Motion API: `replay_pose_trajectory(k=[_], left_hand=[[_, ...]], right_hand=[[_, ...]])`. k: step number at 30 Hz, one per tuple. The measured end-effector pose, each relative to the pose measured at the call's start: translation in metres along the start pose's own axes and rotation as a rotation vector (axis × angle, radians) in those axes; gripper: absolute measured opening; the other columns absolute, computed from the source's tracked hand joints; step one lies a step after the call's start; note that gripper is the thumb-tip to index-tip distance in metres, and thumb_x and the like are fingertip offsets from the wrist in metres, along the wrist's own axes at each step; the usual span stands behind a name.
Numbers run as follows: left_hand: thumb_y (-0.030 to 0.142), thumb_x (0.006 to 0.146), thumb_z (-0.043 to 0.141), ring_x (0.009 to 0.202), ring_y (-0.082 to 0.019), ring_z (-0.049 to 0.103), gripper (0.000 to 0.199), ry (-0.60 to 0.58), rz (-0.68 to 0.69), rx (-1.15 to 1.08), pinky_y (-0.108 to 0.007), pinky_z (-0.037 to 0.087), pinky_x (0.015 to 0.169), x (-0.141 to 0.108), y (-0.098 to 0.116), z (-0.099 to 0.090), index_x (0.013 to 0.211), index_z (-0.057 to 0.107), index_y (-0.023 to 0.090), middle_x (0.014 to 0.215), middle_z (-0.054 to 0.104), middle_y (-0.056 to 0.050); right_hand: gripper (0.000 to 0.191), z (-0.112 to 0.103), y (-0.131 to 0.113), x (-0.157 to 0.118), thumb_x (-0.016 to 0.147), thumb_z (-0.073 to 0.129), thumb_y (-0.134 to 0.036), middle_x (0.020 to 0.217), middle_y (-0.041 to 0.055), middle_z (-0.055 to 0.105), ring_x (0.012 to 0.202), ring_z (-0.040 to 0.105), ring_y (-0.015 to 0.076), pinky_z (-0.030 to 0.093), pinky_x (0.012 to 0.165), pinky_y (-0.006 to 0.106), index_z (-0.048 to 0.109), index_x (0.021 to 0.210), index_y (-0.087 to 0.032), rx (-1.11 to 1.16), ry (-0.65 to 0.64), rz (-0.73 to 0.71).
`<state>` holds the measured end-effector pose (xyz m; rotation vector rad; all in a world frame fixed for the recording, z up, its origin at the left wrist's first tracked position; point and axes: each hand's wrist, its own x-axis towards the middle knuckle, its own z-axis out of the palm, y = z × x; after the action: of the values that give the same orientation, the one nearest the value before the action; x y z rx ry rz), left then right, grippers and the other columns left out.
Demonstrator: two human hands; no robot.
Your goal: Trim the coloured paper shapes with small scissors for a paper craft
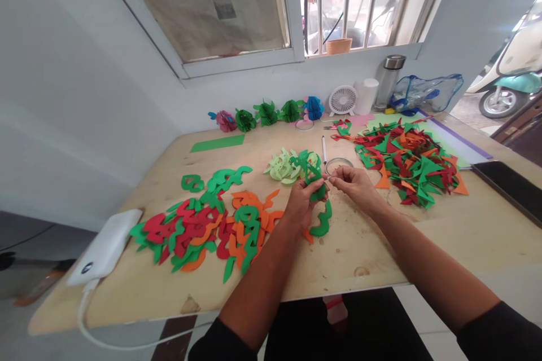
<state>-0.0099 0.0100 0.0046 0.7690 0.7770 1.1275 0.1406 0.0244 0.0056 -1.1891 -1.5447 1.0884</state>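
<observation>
My left hand (302, 201) is closed on a green paper cutout (312, 176) over the middle of the wooden table. Close to its right, my right hand (349, 183) pinches something small and pale at the cutout's edge, too small to name. Light green cutouts (283, 167) lie just behind my left hand. A curved green strip (322, 221) rests on the table below my hands. Behind my right hand is a round ring (339, 163), with a white pen (324, 149) beside it. Red cutouts (192, 224) and orange cutouts (271, 219) spread to the left, mixed with green ones.
Paper scraps (417, 161) are heaped at the right, near a black phone (510, 189). Along the wall stand folded paper figures (266, 113), a small fan (342, 100) and a bottle (387, 82). A white power bank (105, 248) with a cable lies at the left edge.
</observation>
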Motion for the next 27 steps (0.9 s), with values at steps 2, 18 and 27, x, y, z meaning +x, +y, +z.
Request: replay_pose_trajectory(k=[2, 18, 27], left_hand=[[0.026, 0.066, 0.067, 0.053, -0.008, 0.052, 0.023, 0.016, 0.017, 0.033, -0.024, 0.04, 0.055, -0.001, 0.001, 0.002, 0.084, 0.065, 0.012, 0.063, 0.059, 0.0], [0.024, 0.063, 0.062, 0.046, -0.01, 0.053, 0.029, 0.077, 0.095, 0.176, -0.023, 0.041, 0.047, 0.001, 0.002, 0.002, 0.089, 0.054, 0.017, 0.058, 0.059, 0.002], [0.025, 0.061, 0.07, 0.046, -0.01, 0.054, 0.051, 0.069, 0.086, 0.218, -0.023, 0.043, 0.046, 0.001, -0.002, 0.007, 0.108, 0.053, 0.015, 0.063, 0.06, 0.003]], right_hand=[[0.029, 0.0, -0.001, 0.0, 0.074, 0.061, -0.045, 0.055, -0.0035, 0.043, 0.051, 0.035, 0.0093, 0.026, 0.048, 0.024, 0.054, 0.067, -0.018, -0.006, -0.002, -0.005], [0.019, -0.001, -0.015, -0.004, 0.075, 0.062, -0.036, 0.061, -0.0025, 0.05, 0.056, 0.042, 0.0106, 0.032, 0.053, 0.026, 0.057, 0.069, -0.019, 0.116, -0.031, -0.053], [0.023, 0.004, -0.012, -0.004, 0.072, 0.065, -0.039, 0.06, -0.0007, 0.054, 0.057, 0.049, 0.0124, 0.038, 0.054, 0.026, 0.059, 0.067, -0.018, 0.149, -0.064, -0.021]])
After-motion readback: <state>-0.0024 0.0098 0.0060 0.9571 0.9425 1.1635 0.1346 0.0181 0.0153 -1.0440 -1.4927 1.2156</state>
